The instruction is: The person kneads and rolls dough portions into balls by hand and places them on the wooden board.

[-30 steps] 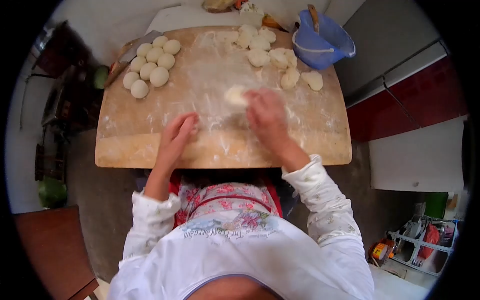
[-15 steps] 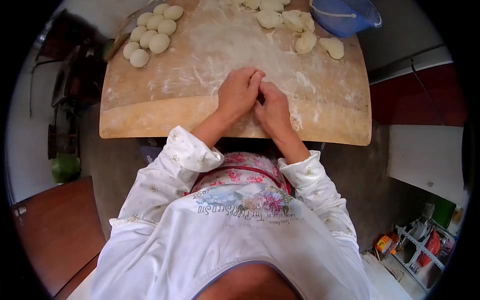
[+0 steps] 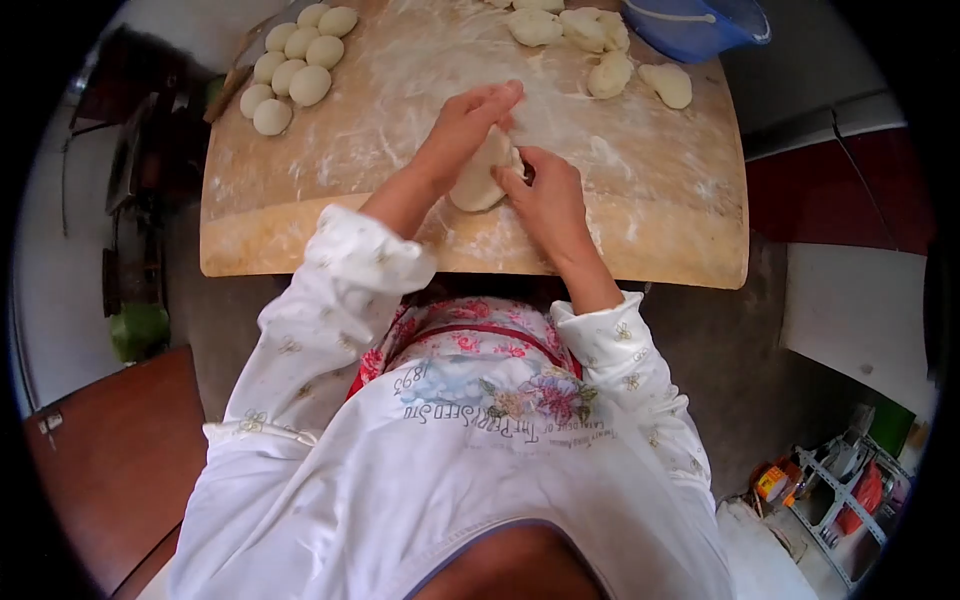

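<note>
A flattened piece of dough (image 3: 478, 186) lies on the floured board (image 3: 320, 215) in front of me, its right edge slightly ragged. My right hand (image 3: 550, 200) grips that right edge between thumb and fingers. Against the dough's far left side rests my left hand (image 3: 462, 128), with its fingers stretched out and pointing away from me. The left palm and thumb are partly hidden.
Several smooth round dough balls (image 3: 310, 86) sit in rows at the board's far left. Rough dough pieces (image 3: 609, 75) lie at the far right, beside a blue basin (image 3: 690, 35). The board's near edge runs just in front of my apron (image 3: 480, 335).
My hands were close together, hiding what was between them. The left hand has moved away from me and straightened its fingers, and the flattened dough now shows between the hands.
</note>
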A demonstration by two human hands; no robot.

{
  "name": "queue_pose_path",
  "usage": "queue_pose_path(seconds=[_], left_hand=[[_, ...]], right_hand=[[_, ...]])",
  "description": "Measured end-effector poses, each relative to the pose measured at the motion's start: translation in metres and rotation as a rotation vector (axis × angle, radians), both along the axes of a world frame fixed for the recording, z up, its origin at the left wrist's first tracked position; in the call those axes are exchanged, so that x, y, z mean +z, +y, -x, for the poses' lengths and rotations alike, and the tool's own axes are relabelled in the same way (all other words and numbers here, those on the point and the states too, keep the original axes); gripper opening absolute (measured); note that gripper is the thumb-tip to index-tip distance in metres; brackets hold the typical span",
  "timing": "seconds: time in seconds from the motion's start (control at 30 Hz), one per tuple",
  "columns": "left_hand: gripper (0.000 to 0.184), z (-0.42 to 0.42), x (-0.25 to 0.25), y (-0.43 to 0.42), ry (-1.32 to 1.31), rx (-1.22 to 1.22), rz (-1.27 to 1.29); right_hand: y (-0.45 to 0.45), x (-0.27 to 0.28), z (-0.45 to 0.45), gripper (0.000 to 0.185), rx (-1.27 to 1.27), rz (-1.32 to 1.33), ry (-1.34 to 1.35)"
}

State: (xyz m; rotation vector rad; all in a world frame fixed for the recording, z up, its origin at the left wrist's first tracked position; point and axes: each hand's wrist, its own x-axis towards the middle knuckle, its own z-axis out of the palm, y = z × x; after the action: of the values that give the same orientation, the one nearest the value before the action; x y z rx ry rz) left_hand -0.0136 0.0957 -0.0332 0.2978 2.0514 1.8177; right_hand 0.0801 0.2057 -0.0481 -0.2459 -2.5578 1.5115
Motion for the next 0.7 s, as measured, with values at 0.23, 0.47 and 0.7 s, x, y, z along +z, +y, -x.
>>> queue_pose_path(seconds=[0.23,0.47,0.7], left_hand=[[0.024,-0.02,-0.033,-0.003,0.891,0.037,0.534],[0.033,0.016,-0.034,0.002,0.72,0.08,0.522],[0.044,-0.029,-0.008,-0.012,0.196,-0.052,0.458]], right_hand=[[-0.009,-0.021,0.003,0.02,0.004,-0.16,0.234],[-0.001,0.008,0.004,0.029,-0.073,0.282,-0.224],[-0.014,-0.018,-0.006,0.018,-0.015,-0.13,0.236]])
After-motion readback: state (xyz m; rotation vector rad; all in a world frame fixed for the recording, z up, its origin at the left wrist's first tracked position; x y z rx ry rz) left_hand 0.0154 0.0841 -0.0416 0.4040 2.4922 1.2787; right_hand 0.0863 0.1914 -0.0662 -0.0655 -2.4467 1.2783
